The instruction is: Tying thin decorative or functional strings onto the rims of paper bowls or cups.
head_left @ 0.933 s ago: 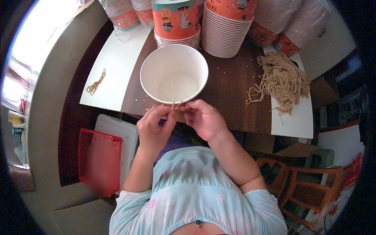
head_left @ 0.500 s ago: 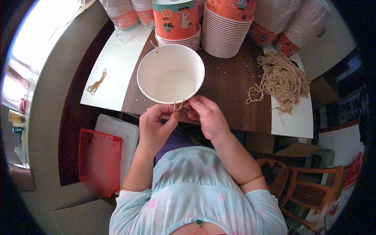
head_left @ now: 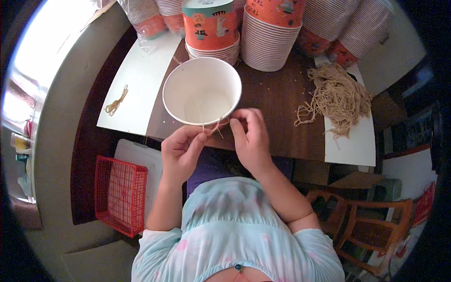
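A white-lined paper bucket [head_left: 202, 89] stands on the dark brown table with its open mouth tilted toward me. Thin beige cord [head_left: 218, 128] passes through the near side of its rim and forms a small tangle or knot there. My left hand [head_left: 180, 149] pinches the cord between thumb and forefinger just under the rim. Close by on the right, my right hand [head_left: 253, 138] has its thumb and forefinger closed around the cord beside the bucket wall; the exact grip is partly hidden. At the bucket's far side another bit of cord [head_left: 177, 60] sticks out.
Tall stacks of orange paper buckets [head_left: 268, 42] line the back of the table. A heap of beige cords [head_left: 337, 96] lies at the right, and a small cord bundle [head_left: 115, 102] at the left. Below left sits a red plastic basket [head_left: 121, 195]; lower right, a wooden chair [head_left: 376, 230].
My right hand has shifted slightly right and turned, drawing the cord along the rim. My left hand has moved a little left and down. The bucket has shifted slightly toward me.
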### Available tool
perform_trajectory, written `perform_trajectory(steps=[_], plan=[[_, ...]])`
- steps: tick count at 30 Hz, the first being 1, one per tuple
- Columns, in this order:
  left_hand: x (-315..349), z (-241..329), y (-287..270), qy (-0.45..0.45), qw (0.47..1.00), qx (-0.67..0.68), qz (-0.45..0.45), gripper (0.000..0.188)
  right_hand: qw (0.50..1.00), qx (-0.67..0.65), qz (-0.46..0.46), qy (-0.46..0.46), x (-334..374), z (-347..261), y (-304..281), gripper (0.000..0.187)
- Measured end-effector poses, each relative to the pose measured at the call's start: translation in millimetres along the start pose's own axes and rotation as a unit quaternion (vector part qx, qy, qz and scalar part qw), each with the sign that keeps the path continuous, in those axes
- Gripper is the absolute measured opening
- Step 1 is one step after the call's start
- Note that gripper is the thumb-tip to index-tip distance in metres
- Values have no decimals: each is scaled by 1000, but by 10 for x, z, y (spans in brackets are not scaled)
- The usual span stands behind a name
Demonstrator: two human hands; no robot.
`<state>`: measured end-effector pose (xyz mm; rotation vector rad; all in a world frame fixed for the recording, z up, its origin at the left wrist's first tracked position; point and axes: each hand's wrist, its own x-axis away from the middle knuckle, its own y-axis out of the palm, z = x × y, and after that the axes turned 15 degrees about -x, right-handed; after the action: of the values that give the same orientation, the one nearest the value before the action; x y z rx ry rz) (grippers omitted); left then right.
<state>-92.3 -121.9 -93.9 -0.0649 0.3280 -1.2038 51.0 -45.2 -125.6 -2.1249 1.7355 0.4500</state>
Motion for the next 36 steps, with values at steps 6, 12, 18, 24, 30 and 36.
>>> perform_trajectory(steps=[6,12,18,24,30,36], plan=[[-19,59,11,131,988,-76,-9,5,951,98,-102,-274,-54,-158,-15,35],[-67,162,-108,13,965,259,-30,5,963,75,-71,-250,-229,-148,-29,16],[-168,268,-302,-8,928,372,-24,6,962,91,-121,-228,-303,-28,-196,16],[-361,94,-490,64,936,345,41,9,941,155,-146,-263,-299,-112,-320,13],[-346,-94,-327,0,938,345,42,21,962,59,-182,-196,-331,-402,-429,47],[-348,-329,-314,-35,919,393,-8,8,971,-168,-121,119,-827,-29,-370,70]])
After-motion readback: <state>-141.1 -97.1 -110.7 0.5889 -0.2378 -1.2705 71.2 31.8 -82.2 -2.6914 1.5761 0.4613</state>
